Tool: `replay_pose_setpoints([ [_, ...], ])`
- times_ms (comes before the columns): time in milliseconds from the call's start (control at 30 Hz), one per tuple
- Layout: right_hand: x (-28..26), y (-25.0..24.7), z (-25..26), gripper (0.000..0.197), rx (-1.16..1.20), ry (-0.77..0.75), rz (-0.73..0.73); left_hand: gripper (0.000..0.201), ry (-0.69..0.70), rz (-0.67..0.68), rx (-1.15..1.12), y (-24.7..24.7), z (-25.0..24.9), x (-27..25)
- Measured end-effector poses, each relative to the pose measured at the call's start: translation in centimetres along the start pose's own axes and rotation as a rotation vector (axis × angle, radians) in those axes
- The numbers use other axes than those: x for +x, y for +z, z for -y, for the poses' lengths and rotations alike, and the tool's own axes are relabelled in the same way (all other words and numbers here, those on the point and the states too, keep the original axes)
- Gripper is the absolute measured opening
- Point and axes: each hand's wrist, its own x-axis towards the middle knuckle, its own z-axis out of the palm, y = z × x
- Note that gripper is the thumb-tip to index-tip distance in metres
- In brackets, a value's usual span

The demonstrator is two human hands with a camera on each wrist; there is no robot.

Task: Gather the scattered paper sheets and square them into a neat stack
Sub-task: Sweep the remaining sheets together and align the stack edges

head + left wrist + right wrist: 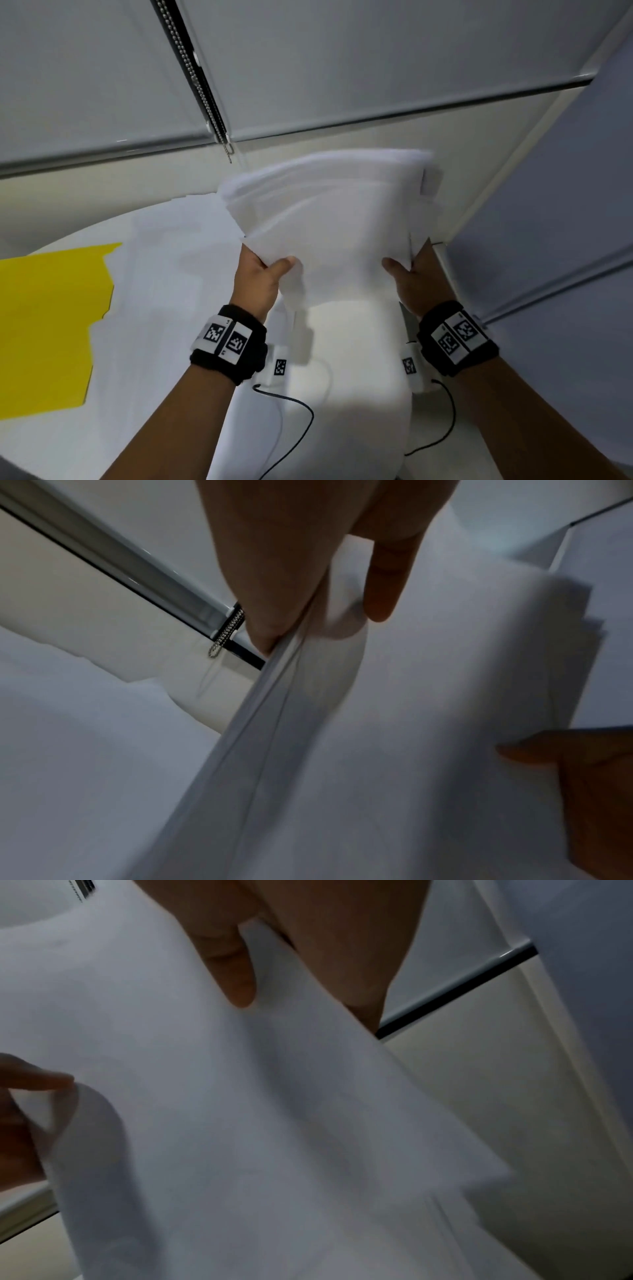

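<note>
A bundle of white paper sheets (329, 219) is lifted above the round white table (359, 359), blurred, its far edges uneven. My left hand (263, 270) grips the bundle's near left edge, thumb on top and fingers underneath. My right hand (407, 270) holds the near right edge the same way. In the left wrist view the left thumb (383, 582) presses on the sheets (428, 696) and the layered edge shows below the fingers. In the right wrist view the right thumb (232, 969) lies on the sheets (240, 1110). More white sheets (164, 274) lie spread on the table at left.
A yellow sheet (48, 325) lies at the table's left side. Window blinds with a bead chain (195, 72) stand behind the table, a wall corner (513, 154) at the right. Black cables (294, 411) run from the wrist bands over the table.
</note>
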Motion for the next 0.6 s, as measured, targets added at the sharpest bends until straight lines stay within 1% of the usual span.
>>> replay_pose_setpoints([
  [100, -0.5, 0.2, 0.6, 0.049, 0.001, -0.014, -0.032, 0.068, -0.036, -0.022, 0.02, 0.4, 0.3, -0.2],
  [200, -0.7, 0.6, 0.6, 0.049, 0.03, -0.034, -0.081, 0.067, -0.048, -0.039, 0.042, 1.1, 0.5, -0.2],
  [267, -0.6, 1.0, 0.4, 0.045, 0.019, -0.053, -0.101, 0.062, -0.054, -0.058, 0.046, 1.6, 0.4, -0.4],
  [333, -0.5, 1.1, 0.6, 0.044, 0.036, -0.069, -0.135, 0.059, -0.044, -0.078, 0.052, 2.1, 0.0, -0.7],
  [400, -0.6, 1.0, 0.9, 0.041, 0.075, -0.082, -0.151, 0.061, -0.017, -0.101, 0.042, 2.1, -0.4, -1.0],
  [500, -1.0, 0.5, 0.9, 0.049, 0.124, -0.104, -0.129, 0.064, 0.002, -0.123, 0.014, 1.6, -0.6, -0.7],
  [533, -1.2, 0.3, 0.8, 0.053, 0.131, -0.095, -0.121, 0.063, -0.001, -0.118, 0.009, 1.5, -0.6, -0.7],
  [600, -1.3, 0.2, 0.6, 0.054, 0.146, -0.074, -0.125, 0.06, 0.0, -0.108, 0.001, 1.4, -0.7, -0.6],
])
